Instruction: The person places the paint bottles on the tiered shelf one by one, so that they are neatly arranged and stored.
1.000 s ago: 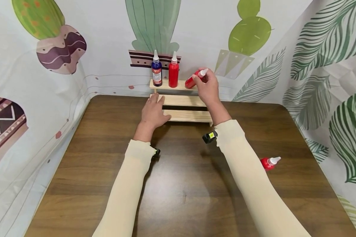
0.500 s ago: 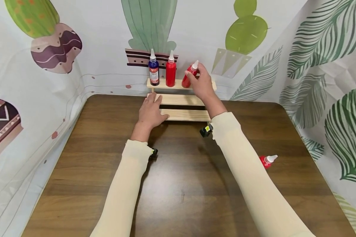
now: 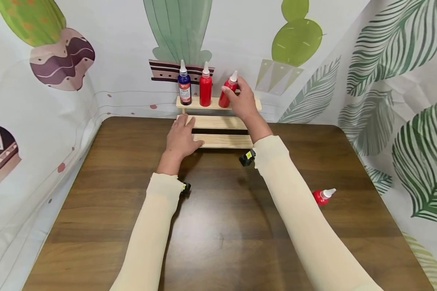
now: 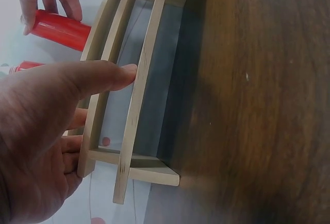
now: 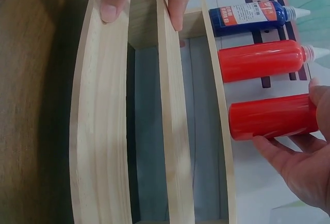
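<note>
My right hand (image 3: 245, 103) pinches a red squeeze bottle (image 3: 224, 99) with a white pointed cap, between thumb and fingers. The bottle stands nearly upright at the top tier, tipped slightly right, its base right at the board in the right wrist view (image 5: 273, 117). My left hand (image 3: 181, 137) rests spread on the left end of the three-tier wooden rack (image 3: 222, 122), thumb on the lowest board, fingers on the middle one. Left of the held bottle, another red bottle (image 3: 205, 91) and a blue labelled bottle (image 3: 184, 92) stand on the top tier.
A further red bottle (image 3: 319, 197) lies on the brown wooden table (image 3: 218, 242), partly hidden by the right sleeve (image 3: 295, 194). A cloth printed with cacti and leaves (image 3: 124, 60) hangs directly behind the rack.
My right hand has brought the red bottle from a strong tilt to nearly upright on the top tier. The left hand has stayed on the rack; the head view has shifted slightly.
</note>
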`<action>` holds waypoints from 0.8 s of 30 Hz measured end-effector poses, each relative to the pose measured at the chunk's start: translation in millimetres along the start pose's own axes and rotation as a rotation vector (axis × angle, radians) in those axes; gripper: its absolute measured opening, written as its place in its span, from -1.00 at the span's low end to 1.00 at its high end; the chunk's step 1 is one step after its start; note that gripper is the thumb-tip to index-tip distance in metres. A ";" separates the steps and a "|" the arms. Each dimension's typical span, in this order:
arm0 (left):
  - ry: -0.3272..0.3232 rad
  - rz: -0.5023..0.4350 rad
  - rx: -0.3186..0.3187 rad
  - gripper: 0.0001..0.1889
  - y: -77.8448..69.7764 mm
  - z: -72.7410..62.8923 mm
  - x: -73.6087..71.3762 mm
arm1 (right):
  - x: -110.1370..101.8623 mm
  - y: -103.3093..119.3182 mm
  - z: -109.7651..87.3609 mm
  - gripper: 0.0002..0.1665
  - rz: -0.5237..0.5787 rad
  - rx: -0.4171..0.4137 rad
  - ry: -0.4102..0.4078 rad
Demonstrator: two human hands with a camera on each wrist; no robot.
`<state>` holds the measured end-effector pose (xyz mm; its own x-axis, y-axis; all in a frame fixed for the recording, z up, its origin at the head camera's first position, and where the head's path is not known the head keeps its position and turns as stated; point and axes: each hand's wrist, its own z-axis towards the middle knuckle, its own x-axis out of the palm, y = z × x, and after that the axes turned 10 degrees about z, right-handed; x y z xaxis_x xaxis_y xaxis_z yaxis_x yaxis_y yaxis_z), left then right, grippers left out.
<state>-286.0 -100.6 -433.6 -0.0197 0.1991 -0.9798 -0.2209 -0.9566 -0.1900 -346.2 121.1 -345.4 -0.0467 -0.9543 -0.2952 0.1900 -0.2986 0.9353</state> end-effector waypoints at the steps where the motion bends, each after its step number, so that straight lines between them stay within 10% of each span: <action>1: -0.001 -0.002 0.000 0.04 0.6 -0.3 -0.3 | 0.7 0.0 0.3 -0.45 0.001 0.006 0.003; 24: 0.018 -0.013 0.003 0.03 1.3 -0.6 -1.9 | 19.7 -27.4 11.9 -0.27 0.086 -0.004 -0.092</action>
<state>-285.6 -102.4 -432.0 0.0003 0.2073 -0.9783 -0.2235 -0.9535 -0.2022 -364.1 110.3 -374.5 -0.1195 -0.9735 -0.1952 0.2006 -0.2162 0.9555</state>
